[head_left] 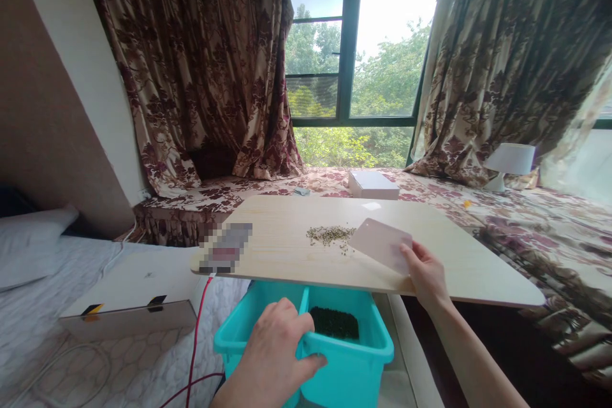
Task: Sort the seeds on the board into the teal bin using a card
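Note:
My right hand (425,271) pinches a corner of a thin, pale flat scraper (382,243), tilted over the wooden tabletop (282,217). Just left of the scraper's far end lies a loose scatter of small greenish-brown grains (332,234). Below the near edge of the table is a turquoise bin (344,370) divided in two. My left hand (277,338) is closed over the bin's front rim at the divider, thumb outside. Dark green granules (335,322) cover the floor of the right compartment; my left hand partly hides the left one.
A blurred-out phone-like object (227,248) lies at the table's left end, with a red cable (198,325) hanging down. A white box (138,287) rests on the bed at left. Behind the table, another white box (373,185) and a lamp (509,162) stand on the window ledge.

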`<state>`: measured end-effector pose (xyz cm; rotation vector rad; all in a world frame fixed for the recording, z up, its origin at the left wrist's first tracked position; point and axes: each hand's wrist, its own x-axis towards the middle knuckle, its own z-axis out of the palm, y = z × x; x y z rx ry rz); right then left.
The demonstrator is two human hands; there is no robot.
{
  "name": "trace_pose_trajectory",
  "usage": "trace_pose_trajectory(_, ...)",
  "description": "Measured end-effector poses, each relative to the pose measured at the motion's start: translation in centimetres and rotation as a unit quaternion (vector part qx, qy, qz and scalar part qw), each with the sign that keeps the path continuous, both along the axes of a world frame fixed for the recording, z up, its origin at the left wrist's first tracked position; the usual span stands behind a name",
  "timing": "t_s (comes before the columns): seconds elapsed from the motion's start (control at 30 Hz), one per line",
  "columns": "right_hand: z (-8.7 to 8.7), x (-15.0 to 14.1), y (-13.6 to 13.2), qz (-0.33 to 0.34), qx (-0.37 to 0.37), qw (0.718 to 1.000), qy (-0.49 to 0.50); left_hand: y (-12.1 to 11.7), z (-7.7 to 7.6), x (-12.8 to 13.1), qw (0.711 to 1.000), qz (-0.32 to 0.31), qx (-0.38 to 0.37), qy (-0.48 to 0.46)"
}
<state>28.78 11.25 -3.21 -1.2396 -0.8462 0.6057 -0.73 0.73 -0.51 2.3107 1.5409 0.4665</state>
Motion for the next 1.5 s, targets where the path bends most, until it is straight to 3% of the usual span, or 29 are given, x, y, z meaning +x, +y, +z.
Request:
trace_pose_trajectory(0.87, 0.0, -0.4, -0.1, 0.085, -0.020, 0.993, -0.073, 0.0, 0.2, 0.3, 1.000, -0.002, -0.001, 0.020)
trace_pose_trajectory(1.3, 0.4, -0.8, -0.6, 0.036, -0.007, 0.997, -0.070, 0.0, 0.1, -0.1, 1.000, 0.003, -0.006, 0.008)
trace_pose_trajectory(1.5, 0.6, -2.5, -0.4, 0.101, -0.011, 0.994, -0.048, 0.2, -0.1, -0.6, 1.000, 0.010, -0.003, 0.016)
